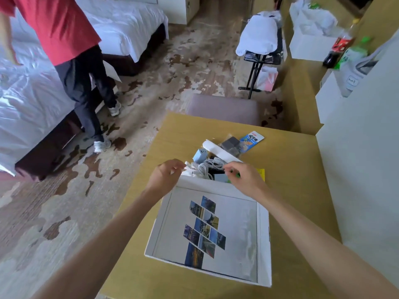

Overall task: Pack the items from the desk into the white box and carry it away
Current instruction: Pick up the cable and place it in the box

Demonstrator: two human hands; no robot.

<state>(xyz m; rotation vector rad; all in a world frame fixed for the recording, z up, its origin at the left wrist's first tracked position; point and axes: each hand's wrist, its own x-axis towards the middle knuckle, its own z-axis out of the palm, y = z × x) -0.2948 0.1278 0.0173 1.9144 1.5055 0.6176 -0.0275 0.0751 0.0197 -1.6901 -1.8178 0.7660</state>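
The white box (264,244) lies open on the wooden desk (291,169), and a sheet with small photo prints covers its bottom. Past its far rim sits a pile: a coiled white cable (210,166), a light blue charger (199,156), a white oblong device (218,152), a dark packet (231,145), a blue snack packet (251,140) and a yellow item (261,172). My left hand (167,175) pinches a small white plug at the pile's left edge. My right hand (246,178) has its fingers curled around a small green thing at the pile's right side.
A person in a red shirt (58,29) stands by the beds at left. A grey stool (224,108) sits beyond the desk. A folding stand with white bedding (259,37) is at the back. Bottles (339,48) and white boxes stand on the right counter.
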